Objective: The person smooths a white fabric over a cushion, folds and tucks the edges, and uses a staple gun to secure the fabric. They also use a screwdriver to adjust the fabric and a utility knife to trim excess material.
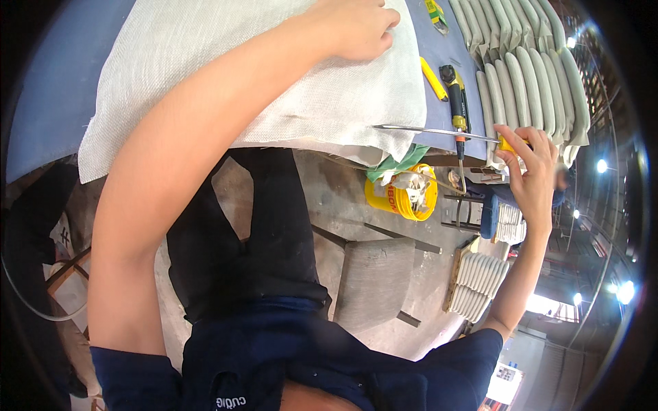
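My left hand lies with curled fingers on a sheet of white woven fabric, pressing it onto a blue table. At the table's edge on the right, my right hand grips the yellow handle of long-bladed scissors. The thin metal blades point left, and their tip reaches the fabric's folded corner. Below me I see my own dark shirt and trousers.
A black-and-yellow screwdriver and a yellow marker lie on the table by the scissors. Grey padded pieces are stacked at the far right. On the floor are a yellow bucket, a grey chair and more padded pieces.
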Available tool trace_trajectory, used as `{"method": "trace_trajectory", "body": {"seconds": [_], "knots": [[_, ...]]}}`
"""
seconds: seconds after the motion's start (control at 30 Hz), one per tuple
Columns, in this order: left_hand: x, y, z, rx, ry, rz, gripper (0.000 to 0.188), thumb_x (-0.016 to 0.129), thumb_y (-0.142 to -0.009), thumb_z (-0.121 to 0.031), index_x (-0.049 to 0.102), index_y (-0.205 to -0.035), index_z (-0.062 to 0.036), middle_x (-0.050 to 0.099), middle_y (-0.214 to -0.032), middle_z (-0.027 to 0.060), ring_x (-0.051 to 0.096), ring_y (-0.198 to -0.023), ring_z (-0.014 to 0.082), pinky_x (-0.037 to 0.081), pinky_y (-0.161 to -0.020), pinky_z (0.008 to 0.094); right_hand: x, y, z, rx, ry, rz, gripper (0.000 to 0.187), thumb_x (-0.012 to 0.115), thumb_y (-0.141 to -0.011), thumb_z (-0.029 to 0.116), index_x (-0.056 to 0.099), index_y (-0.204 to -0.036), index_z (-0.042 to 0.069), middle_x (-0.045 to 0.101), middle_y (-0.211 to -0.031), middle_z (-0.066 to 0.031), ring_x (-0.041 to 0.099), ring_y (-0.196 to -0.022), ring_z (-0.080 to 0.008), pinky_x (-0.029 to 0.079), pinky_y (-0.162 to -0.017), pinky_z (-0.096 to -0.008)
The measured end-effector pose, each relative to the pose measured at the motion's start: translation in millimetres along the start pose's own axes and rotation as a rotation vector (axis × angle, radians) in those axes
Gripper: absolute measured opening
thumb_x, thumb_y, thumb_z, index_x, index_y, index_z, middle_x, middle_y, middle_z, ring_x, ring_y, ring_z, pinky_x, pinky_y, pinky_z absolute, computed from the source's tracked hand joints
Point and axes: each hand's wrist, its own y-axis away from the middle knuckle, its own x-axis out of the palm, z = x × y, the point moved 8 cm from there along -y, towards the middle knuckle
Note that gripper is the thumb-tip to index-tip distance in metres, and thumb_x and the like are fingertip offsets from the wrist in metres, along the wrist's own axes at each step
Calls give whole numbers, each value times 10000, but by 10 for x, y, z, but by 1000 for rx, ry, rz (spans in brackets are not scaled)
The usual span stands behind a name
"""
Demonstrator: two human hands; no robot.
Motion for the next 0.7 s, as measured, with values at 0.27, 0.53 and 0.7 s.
{"method": "trace_trajectory", "body": {"seconds": [0.27, 0.53, 0.7], "knots": [[35, -5, -64, 8, -59, 2, 242, 594, -948, -241, 716, -1071, -72, 723, -1125, 184, 650, -1167, 370, 425, -1025, 602, 190, -96, -55, -156, 79, -107, 377, 776, -866, 137, 754, -1242, 139, 670, -1036, -41, 623, -1022, -274, 458, -973, -438], [101, -42, 62, 1, -62, 61, 307, 587, -971, -269, 719, -1202, -114, 708, -1251, 143, 625, -1260, 341, 396, -1098, 574, 334, -436, -214, -322, 145, -392, 342, 780, -828, 153, 771, -1170, 161, 706, -1116, -46, 646, -1125, -298, 492, -1005, -459], [163, -86, 138, 8, -7, 8, 302, 565, -1004, -249, 743, -1227, -152, 727, -1315, 51, 650, -1259, 266, 367, -1186, 508, 946, -733, -137, -364, -24, -409, 296, 702, -891, 121, 749, -1183, 147, 725, -1210, -55, 663, -1206, -295, 527, -1048, -417]]}}
